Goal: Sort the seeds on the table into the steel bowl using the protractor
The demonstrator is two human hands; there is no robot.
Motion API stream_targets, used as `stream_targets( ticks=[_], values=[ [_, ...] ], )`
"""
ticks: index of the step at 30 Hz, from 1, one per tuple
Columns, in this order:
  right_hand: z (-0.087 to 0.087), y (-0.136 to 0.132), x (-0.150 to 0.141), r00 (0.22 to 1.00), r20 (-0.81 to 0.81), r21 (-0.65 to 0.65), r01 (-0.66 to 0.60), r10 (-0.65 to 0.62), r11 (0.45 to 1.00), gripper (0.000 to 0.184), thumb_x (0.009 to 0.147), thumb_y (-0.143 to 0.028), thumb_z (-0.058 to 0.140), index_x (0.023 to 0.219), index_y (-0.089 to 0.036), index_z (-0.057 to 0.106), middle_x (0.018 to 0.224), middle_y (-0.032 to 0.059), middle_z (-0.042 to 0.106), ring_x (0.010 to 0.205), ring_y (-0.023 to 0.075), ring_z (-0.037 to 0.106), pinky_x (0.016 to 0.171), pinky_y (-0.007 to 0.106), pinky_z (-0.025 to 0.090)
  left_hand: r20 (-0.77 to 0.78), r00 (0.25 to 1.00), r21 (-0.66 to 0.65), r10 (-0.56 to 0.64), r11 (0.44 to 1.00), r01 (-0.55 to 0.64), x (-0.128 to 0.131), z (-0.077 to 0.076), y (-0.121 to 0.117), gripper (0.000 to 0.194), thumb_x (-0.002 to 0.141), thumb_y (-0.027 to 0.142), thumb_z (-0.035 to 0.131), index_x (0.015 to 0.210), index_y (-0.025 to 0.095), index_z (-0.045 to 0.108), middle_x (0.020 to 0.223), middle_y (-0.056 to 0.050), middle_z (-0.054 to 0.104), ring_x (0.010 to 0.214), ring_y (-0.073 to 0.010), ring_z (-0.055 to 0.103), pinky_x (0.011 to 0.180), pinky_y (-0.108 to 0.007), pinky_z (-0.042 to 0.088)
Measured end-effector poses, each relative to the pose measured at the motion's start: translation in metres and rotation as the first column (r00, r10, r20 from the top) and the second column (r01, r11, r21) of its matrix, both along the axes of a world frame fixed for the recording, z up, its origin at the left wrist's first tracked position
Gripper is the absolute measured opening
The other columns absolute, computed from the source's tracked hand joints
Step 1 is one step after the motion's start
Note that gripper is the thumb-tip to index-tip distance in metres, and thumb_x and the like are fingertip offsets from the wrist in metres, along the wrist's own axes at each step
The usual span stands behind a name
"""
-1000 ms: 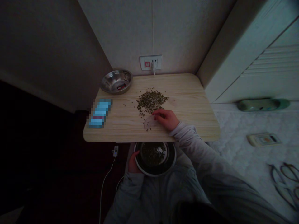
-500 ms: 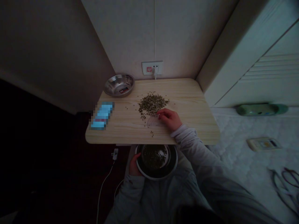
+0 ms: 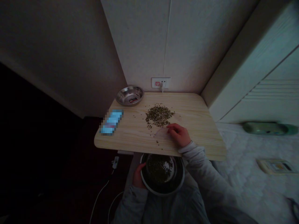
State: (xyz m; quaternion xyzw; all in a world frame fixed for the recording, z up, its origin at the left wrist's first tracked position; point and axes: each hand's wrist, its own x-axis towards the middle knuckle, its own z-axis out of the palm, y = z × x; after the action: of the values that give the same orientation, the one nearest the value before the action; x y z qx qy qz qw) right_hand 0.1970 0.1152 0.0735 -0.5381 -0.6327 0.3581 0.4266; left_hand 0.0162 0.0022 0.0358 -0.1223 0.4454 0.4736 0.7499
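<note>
A loose heap of small green beans lies near the middle of a pale wooden tabletop, with a few strays scattered toward the near edge. Just below the heap, the person's right hand rests on the table with its fingers curled inward, over a pale translucent scrap. The fingers touch or overlap the scrap, but from here I can't tell whether they are gripping it, and the dim light makes its material hard to judge. Below the table edge, the left hand is closed around the rim of a steel bowl, which is partly cut off by the table and holds more beans in deep shadow. A grey sleeve runs along the right forearm. At the far left corner of the table sits a shallow steel dish, and nearer the left edge lies a blue object, too pixelated to make out. Above them, a plug sits in a wall socket. To the right, a mattress carries a green object and a flat card-like item, neither clearly legible.
</note>
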Motion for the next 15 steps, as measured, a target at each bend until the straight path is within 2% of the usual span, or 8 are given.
stream_targets(
  ticks=[5, 11, 15],
  values=[
    [0.002, -0.018, 0.003, 0.996, -0.007, -0.035, 0.083, -0.084, 0.996, 0.017, 0.068, -0.022, 0.043, 0.079, -0.018, 0.054, 0.061, -0.0005, 0.057, 0.058, 0.0117, 0.053, 0.058, 0.025, 0.042, -0.017, 1.000, -0.005, -0.009, 1.000, 0.008, 0.002, 0.003, 0.000, 0.022, 0.067, 0.013, 0.048, 0.053, 0.010, 0.064, 0.056, -0.009, 0.066, 0.084, -0.0281, 0.057, 0.080, -0.038, 0.039],
    [-0.001, -0.031, 0.009, 0.992, -0.050, -0.083, 0.112, -0.116, 0.990, 0.018, 0.069, -0.026, 0.044, 0.082, -0.018, 0.054, 0.063, 0.0009, 0.059, 0.061, 0.0130, 0.054, 0.060, 0.026, 0.043, 0.016, 1.000, 0.000, -0.020, 1.000, 0.020, 0.003, -0.002, -0.001, 0.019, 0.066, 0.013, 0.049, 0.054, 0.011, 0.064, 0.055, -0.009, 0.066, 0.085, -0.0280, 0.057, 0.080, -0.038, 0.039],
    [-0.002, -0.038, 0.014, 0.987, -0.011, -0.118, 0.157, -0.159, 0.981, 0.018, 0.069, -0.027, 0.044, 0.082, -0.018, 0.054, 0.064, 0.0014, 0.059, 0.061, 0.0137, 0.054, 0.060, 0.027, 0.043, -0.015, 1.000, 0.007, -0.008, 1.000, 0.008, 0.002, -0.002, -0.001, 0.021, 0.066, 0.015, 0.048, 0.052, 0.013, 0.063, 0.053, -0.008, 0.065, 0.082, -0.0278, 0.058, 0.079, -0.040, 0.040]
  ],
)
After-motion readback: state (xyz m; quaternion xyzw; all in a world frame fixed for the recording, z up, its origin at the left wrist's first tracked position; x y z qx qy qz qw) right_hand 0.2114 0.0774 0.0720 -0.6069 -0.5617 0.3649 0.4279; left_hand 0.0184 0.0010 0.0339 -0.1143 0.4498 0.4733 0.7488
